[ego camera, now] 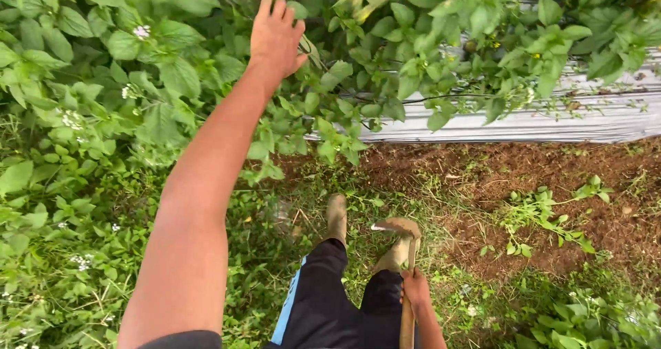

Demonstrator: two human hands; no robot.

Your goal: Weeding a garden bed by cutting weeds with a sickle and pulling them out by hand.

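Taking the silver plastic mulch sheet (pixel 551 118) as landmark: above and left of it a dense wall of green leafy bushes (pixel 138 80) fills the space, with thin dark stems (pixel 441 98) crossing just over the sheet's top edge. The left hand (pixel 275 36) is pushed in among those leaves, hemmed on every side. Below the sheet lies a strip of bare reddish-brown soil (pixel 482 170), open to reach, broken only by small green weeds (pixel 544 215). Lower left of the sheet, the right hand (pixel 415 287) grips a wooden-handled hoe (pixel 403 252) standing upright beside muddy boots (pixel 337 218).
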